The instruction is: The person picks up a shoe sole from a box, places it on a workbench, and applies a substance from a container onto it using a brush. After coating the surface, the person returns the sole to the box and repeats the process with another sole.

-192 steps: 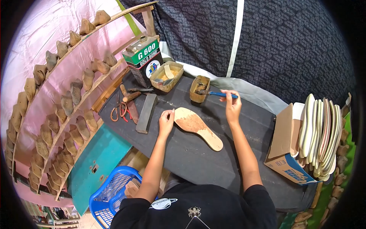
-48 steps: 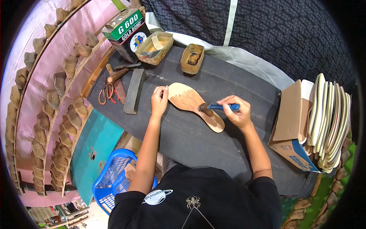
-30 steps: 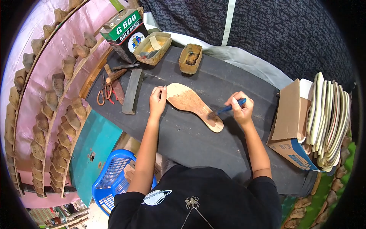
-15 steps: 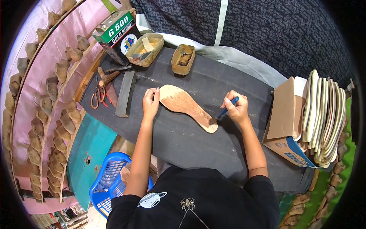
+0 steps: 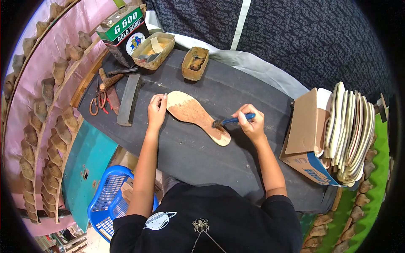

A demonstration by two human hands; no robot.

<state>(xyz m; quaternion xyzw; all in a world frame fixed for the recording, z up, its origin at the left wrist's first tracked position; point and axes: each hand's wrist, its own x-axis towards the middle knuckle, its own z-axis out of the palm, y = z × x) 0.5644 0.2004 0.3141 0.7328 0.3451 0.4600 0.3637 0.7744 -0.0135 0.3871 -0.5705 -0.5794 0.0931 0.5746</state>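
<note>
A shoe insole lies on the dark tabletop, its wide end to the left and its narrow end toward the lower right. Brown wet-looking coating covers much of its middle, with paler bare patches at both ends. My left hand pinches the edge of the wide end. In my right hand is a blue-handled brush, held like a pen. The dark bristles touch the insole at its narrow part.
At the back left stand a G 600 can, a tub with tools and a stained tub. Left lie a dark block, a hammer and scissors. Right is a box of upright insoles.
The brush has moved from the insole's narrow tip up toward its waist, and its handle now lies flatter. My left hand stays on the wide end. The whole view has shifted slightly.
</note>
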